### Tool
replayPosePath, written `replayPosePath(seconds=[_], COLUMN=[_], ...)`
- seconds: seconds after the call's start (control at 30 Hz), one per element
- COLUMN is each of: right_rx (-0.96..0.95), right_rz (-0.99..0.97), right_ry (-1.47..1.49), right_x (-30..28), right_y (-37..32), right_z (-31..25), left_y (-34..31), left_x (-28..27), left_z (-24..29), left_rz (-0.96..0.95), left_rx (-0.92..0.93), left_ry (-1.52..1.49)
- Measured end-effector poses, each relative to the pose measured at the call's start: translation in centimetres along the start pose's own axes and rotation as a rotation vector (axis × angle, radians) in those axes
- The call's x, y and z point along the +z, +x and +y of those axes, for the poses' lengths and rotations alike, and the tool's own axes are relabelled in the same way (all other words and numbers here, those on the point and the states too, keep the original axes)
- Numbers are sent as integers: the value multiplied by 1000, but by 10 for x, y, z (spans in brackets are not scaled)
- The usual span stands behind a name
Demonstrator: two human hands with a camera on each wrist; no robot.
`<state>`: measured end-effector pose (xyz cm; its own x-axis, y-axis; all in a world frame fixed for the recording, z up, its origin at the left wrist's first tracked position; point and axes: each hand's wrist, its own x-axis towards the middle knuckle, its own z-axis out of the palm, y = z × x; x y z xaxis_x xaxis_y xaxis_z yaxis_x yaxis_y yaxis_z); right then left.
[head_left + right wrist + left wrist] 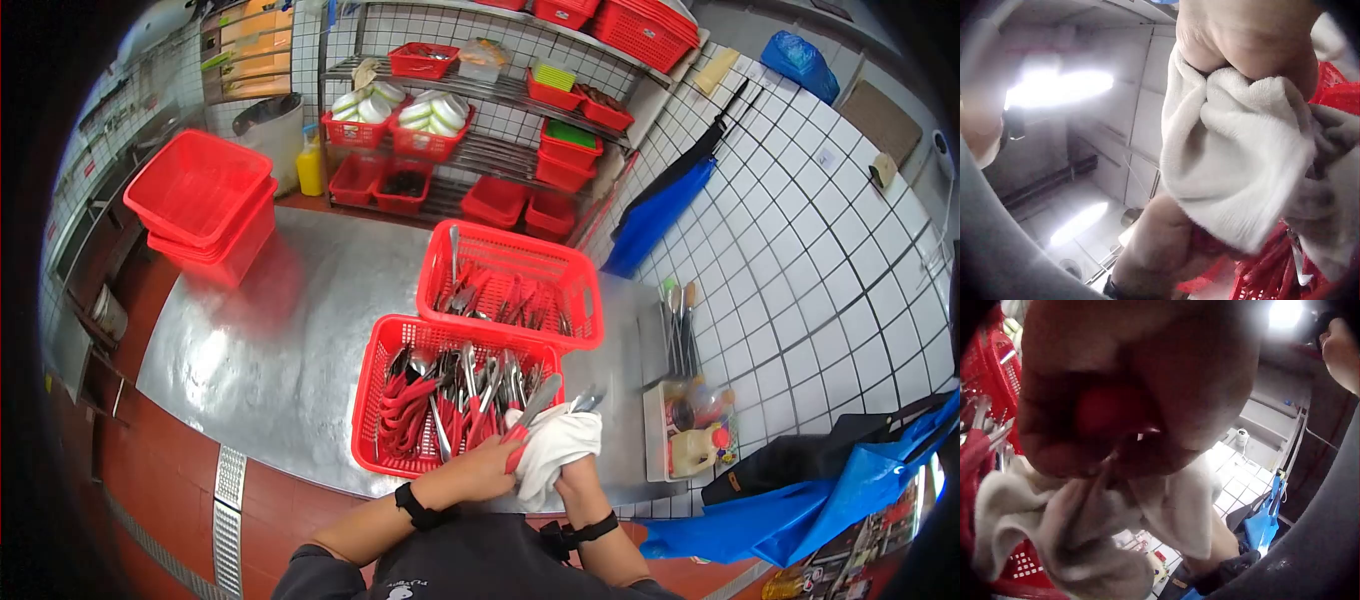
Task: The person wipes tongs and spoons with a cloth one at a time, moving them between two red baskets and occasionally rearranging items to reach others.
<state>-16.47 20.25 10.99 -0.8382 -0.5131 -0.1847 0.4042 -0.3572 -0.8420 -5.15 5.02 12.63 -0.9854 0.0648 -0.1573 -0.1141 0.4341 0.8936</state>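
My left hand grips red-handled metal tongs by the handle, with the metal end pointing up and away. In the left wrist view, curled fingers wrap round the red handle. A white cloth is bunched in my right hand and lies against the tongs; another metal end sticks out above it. Folds of the cloth hide most of the right fingers in the right wrist view. Just beyond the hands, a red basket holds many red-handled tongs and other metal utensils.
A second red basket with fewer utensils stands behind the first on the steel table. Stacked red bins are at the left corner. On the right are a tray of bottles and a tiled wall; shelves stand behind.
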Motion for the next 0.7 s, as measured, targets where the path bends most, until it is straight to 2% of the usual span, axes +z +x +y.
replayPosePath(seconds=[0.03, 0.13, 0.27, 0.3, 0.33, 0.47, 0.6, 0.67, 0.7], right_rx=[-7, 17, 20, 33, -53, -150, -118, -24, 9], right_rz=[4, 6, 9, -6, 66, -18, -37, -54, -114], right_ry=[144, 139, 146, 158, 129, -73, -47, 280, 197], right_x=[-3, -23, -12, 1, 11, 32, 19, -7, -16], right_y=[2, 10, 7, 2, -2, -16, -11, 0, 0], right_z=[-6, -21, -27, -29, -25, -20, -20, -18, -24], left_y=[-3, -13, -17, -12, -10, -11, -9, -20, -21], left_x=[-1, -3, 5, 9, 10, -6, 2, -1, 1], left_z=[1, 2, 0, -9, -12, 2, -18, -7, -7], left_rz=[6, -111, -98, -56, -14, 88, 62, -81, -86], left_rx=[0, -7, 20, 58, 98, 50, 100, 4, 1], left_ry=[-2, -29, -67, -22, 23, 72, 43, -109, -111])
